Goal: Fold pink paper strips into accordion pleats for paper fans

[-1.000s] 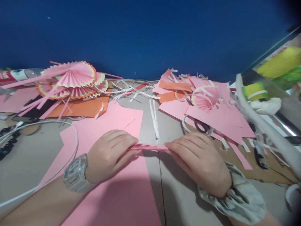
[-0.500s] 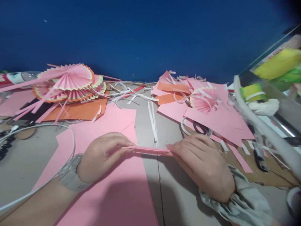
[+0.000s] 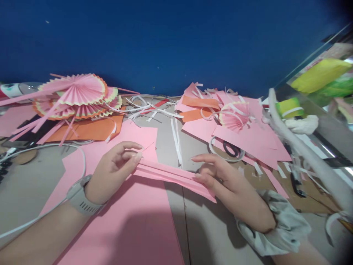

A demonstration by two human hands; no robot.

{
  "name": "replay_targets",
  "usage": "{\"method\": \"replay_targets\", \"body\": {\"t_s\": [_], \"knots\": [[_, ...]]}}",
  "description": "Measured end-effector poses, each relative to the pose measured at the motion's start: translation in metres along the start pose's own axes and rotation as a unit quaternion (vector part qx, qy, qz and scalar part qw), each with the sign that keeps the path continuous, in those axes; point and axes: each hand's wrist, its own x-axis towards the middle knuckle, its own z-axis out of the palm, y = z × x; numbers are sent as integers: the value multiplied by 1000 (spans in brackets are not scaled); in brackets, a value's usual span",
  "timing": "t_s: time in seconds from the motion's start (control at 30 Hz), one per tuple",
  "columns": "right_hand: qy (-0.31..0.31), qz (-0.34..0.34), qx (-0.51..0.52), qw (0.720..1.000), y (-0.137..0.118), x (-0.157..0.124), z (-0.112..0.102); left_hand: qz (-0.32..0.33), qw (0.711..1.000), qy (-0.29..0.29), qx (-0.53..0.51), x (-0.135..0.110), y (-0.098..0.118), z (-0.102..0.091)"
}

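Between my hands stretches a pleated strip of pink paper (image 3: 171,175), its long folds running from left to right. My left hand (image 3: 114,167), with a grey watch on the wrist, pinches the strip's left end between thumb and fingers. At the other end, my right hand (image 3: 226,180) grips the strip with the thumb on top and the index finger raised off it. A pale green scrunchie (image 3: 278,221) circles my right wrist. Under the strip lies a large pink paper sheet (image 3: 132,221) on the grey table.
Pleated paper fans (image 3: 79,92) with pink strips are piled at the back left, over orange paper (image 3: 85,129). Pink paper scraps (image 3: 248,141) lie at the right on cardboard. White paper strips (image 3: 176,141) lie mid-table. A white cable (image 3: 84,158) loops at the left.
The pleated paper has tilted, so its folds now face me and its right end hangs lower. My right index finger has lifted away from it. The view has shifted slightly.
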Motion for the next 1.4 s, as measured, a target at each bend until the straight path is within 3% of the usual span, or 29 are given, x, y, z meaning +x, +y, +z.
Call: {"method": "replay_targets", "body": {"t_s": [0.1,0.23,0.4,0.53,0.63,0.7,0.8,0.87,0.97,1.13,1.27,1.4], "knots": [[-26,2,-29,999,-1,1,1,104,987,-17,124,-1,5,2],[-33,-55,-112,992,-6,4,6,210,938,-72,268,-11,20,10],[-29,-132,-155,979,-13,4,11,217,901,-44,372,-26,33,19],[-15,-109,-82,991,-15,0,11,213,909,-111,341,-30,33,22],[-12,-45,10,999,-14,-3,11,157,932,-151,289,-29,34,23],[-13,3,91,996,-13,-2,11,84,955,-161,236,-28,37,22],[-75,47,197,976,-16,4,11,-52,972,-178,142,-28,45,20],[-121,50,234,964,-19,7,12,-129,966,-204,87,-31,50,21],[-155,23,261,953,-24,7,18,-169,958,-233,2,-37,57,24],[-83,69,233,967,-24,1,32,-197,943,-241,-120,-40,61,33],[-112,103,266,952,-23,2,30,-271,907,-257,-197,-35,58,36],[-133,94,291,943,-21,4,28,-269,882,-280,-268,-31,53,38]]}}
